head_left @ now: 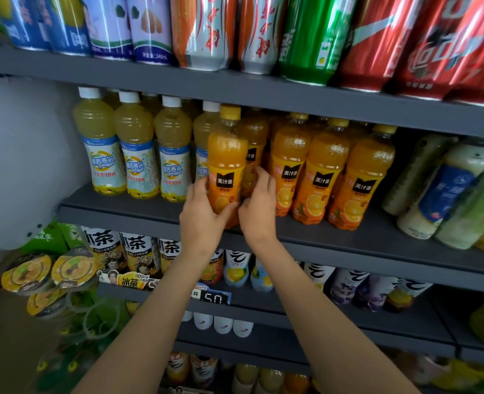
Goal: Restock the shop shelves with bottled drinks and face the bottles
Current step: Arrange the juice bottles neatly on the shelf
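Both hands are reaching up to the middle shelf (pixel 138 214), where an orange juice bottle (pixel 226 166) with a yellow cap is standing upright at the front edge, just ahead of the row behind it. The left hand (pixel 202 211) is wrapping the bottle's lower left side, its fingers (pixel 199 186) curling around the label while the thumb is pressing against the base from the front. The right hand (pixel 259 206) is sitting on the bottle's right, its fingers (pixel 259 174) bent and slightly spread, reaching between this bottle and a second orange bottle (pixel 253 155) behind it; whether they are gripping the rear bottle or only touching it is hard to tell. The held bottle's label is facing outward. To its right, three more orange juice bottles (pixel 323 174) are standing in a line, labels forward. To its left, pale yellow drinks with white caps (pixel 134 146) are lining the same shelf. Cans (pixel 204 32) are filling the shelf above, and iced tea bottles (pixel 135 251) are showing below the forearms.
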Tool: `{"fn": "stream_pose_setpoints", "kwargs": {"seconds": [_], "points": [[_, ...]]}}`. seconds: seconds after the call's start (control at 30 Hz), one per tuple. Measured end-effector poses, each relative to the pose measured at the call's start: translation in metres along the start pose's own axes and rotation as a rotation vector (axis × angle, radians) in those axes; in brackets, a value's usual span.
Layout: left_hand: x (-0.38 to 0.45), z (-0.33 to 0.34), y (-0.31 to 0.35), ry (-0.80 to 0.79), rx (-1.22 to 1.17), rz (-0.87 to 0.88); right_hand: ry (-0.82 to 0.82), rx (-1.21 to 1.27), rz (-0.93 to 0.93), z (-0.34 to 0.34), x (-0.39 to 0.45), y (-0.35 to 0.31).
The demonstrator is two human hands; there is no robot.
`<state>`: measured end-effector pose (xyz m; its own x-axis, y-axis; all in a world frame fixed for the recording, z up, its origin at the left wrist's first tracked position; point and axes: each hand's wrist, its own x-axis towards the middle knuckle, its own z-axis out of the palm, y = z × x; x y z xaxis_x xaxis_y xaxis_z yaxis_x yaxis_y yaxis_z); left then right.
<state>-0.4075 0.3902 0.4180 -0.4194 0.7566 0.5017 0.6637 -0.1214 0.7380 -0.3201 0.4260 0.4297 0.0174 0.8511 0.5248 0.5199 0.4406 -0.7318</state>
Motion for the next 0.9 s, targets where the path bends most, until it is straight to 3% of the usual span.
{"fn": "stream_pose_setpoints", "kwargs": {"seconds": [0.2, 0.5, 0.6, 0.7, 0.9], "points": [[0.015, 0.032, 0.028, -0.066, 0.044, -0.053, 0.181, -0.14, -0.149, -0.059, 0.006, 0.013], [0.027, 0.05, 0.034, -0.062, 0.093, -0.094, 0.448, -0.269, 0.131, -0.116, 0.014, 0.053], [0.024, 0.05, 0.038, -0.06, 0.107, -0.109, 0.421, -0.215, 0.265, -0.125, 0.018, 0.059], [0.024, 0.049, 0.042, -0.087, 0.145, -0.107, 0.245, -0.043, 0.42, -0.132, 0.025, 0.07], [0.028, 0.046, 0.044, -0.165, 0.175, -0.091, 0.102, 0.002, 0.449, -0.131, 0.025, 0.078]]}}
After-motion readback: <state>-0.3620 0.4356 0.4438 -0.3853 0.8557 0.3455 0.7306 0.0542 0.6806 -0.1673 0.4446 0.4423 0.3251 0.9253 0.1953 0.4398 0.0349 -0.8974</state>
